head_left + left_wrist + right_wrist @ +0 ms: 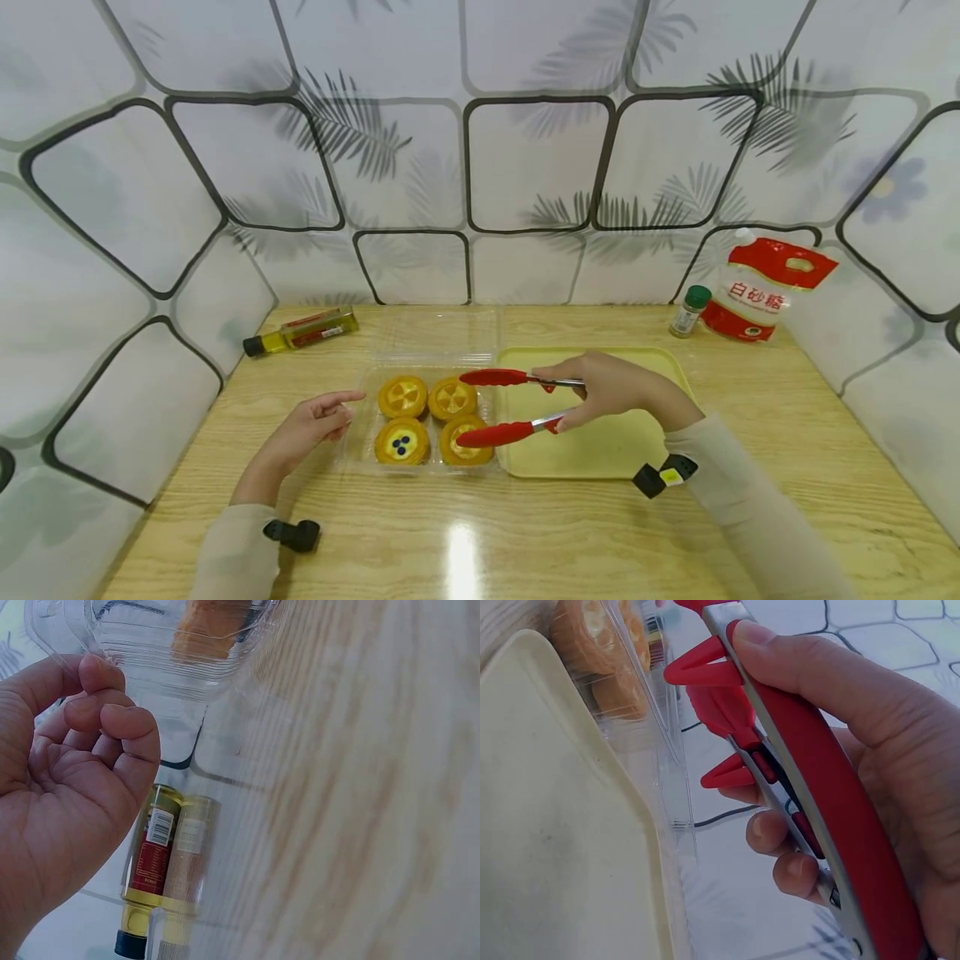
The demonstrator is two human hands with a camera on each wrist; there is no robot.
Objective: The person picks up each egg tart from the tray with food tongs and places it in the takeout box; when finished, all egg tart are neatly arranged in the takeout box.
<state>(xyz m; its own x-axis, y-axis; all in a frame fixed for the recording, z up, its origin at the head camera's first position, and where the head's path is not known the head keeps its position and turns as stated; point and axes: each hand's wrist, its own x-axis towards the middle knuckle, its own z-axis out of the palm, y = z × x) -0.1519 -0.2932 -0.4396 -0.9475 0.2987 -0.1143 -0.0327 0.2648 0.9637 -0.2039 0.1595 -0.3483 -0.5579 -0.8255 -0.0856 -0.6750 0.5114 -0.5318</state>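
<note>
My right hand (607, 387) grips a pair of red-tipped metal tongs (817, 765), thumb on one arm and fingers on the other. The tongs' arms are spread; in the head view their red tips overlap the two right-hand egg tarts (453, 400). A clear plastic box (360, 462) holds the tarts, its lid folded back. Of the left pair, the front tart (402, 442) carries dark blue berries; the back one (403, 397) has pale yellow pieces. Beside the box's left edge, my left hand (311, 425) has loosely bent fingers, with fingertips right at the rim in the left wrist view.
A yellow tray (592, 467) lies right of the box, under my right hand. An oil bottle (303, 332) lies at the back left. At the back right stand a green-capped shaker (686, 317) and a red-and-white sugar bag (753, 292). A patterned wall (532, 167) bounds the table.
</note>
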